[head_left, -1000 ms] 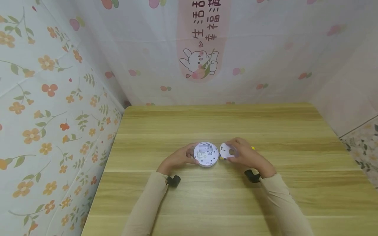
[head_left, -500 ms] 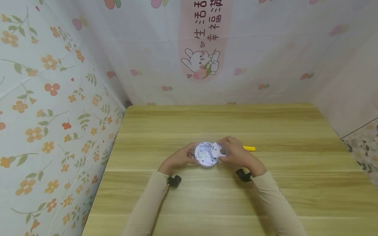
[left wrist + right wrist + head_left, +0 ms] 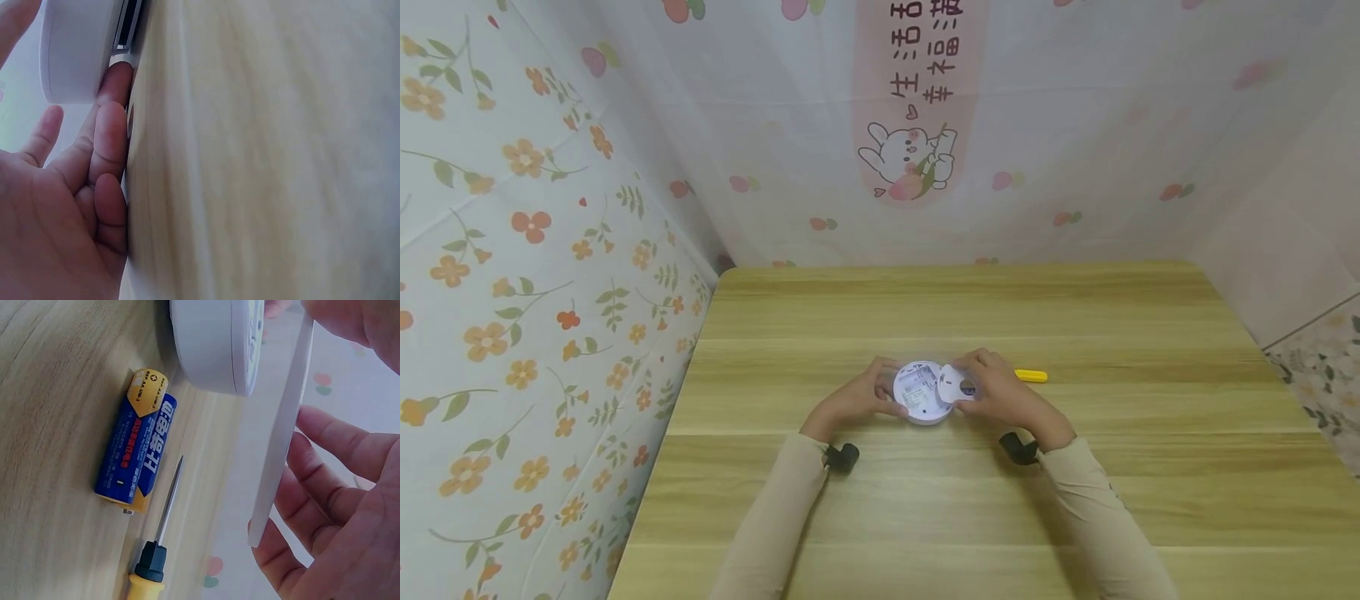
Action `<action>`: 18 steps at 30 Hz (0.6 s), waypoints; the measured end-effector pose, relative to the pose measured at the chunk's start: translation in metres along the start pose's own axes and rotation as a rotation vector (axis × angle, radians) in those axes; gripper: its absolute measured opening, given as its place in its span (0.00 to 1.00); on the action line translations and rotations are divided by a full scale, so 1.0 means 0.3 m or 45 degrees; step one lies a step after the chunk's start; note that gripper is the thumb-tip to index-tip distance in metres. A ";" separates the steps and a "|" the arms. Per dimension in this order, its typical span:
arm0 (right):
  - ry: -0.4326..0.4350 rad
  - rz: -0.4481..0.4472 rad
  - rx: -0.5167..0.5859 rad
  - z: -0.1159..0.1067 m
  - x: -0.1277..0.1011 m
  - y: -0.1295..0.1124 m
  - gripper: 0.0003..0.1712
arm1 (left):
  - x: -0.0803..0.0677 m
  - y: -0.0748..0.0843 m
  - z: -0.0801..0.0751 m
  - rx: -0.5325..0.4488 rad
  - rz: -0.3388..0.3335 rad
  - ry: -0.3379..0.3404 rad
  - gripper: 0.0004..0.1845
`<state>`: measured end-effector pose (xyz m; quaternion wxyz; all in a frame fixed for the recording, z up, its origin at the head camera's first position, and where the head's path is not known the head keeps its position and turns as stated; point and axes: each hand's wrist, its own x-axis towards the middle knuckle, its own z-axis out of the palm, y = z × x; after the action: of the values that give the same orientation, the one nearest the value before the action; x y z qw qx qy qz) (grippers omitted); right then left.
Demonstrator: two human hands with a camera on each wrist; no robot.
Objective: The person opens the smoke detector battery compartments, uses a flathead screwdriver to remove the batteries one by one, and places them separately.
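A round white battery-powered device (image 3: 913,400) has its underside turned up, with a recess and a label inside. My left hand (image 3: 860,398) grips it at the left rim; in the left wrist view its side wall (image 3: 75,53) stands above my fingers. Between the thumb and fingers of my right hand (image 3: 1002,398) is a thin white cover plate (image 3: 950,383) with a round hole. The plate overlaps the device's right edge in the head view. In the right wrist view the plate (image 3: 281,453) is tilted, with a gap between it and the device (image 3: 209,347).
Two blue-and-yellow AA batteries (image 3: 134,447) lie side by side on the wooden table (image 3: 880,517), below my right hand. Beside them lies a screwdriver (image 3: 150,562) with a yellow handle. Printed curtains (image 3: 1045,167) hang behind the table and to its left.
My right hand has carried the cover plate leftward, from beside the device to over its right edge, uncovering more of the screwdriver's yellow handle. My left hand has stayed on the device.
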<state>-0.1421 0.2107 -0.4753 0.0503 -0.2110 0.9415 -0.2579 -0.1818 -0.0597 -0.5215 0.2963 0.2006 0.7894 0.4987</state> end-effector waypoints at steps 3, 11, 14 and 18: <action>-0.004 0.003 0.001 0.003 0.000 0.000 0.35 | 0.001 -0.002 0.001 0.007 -0.006 0.004 0.48; -0.009 0.009 0.001 0.008 0.005 -0.005 0.35 | -0.004 0.002 0.002 0.030 0.026 0.003 0.50; -0.001 0.003 0.000 0.012 0.006 -0.006 0.35 | -0.005 0.000 0.002 0.037 0.004 0.007 0.48; 0.022 -0.035 -0.007 0.020 0.010 -0.012 0.34 | -0.004 -0.002 0.002 0.047 -0.021 0.016 0.49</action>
<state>-0.1421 0.2039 -0.4786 0.0381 -0.2218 0.9396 -0.2579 -0.1805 -0.0604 -0.5219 0.2917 0.1963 0.8021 0.4828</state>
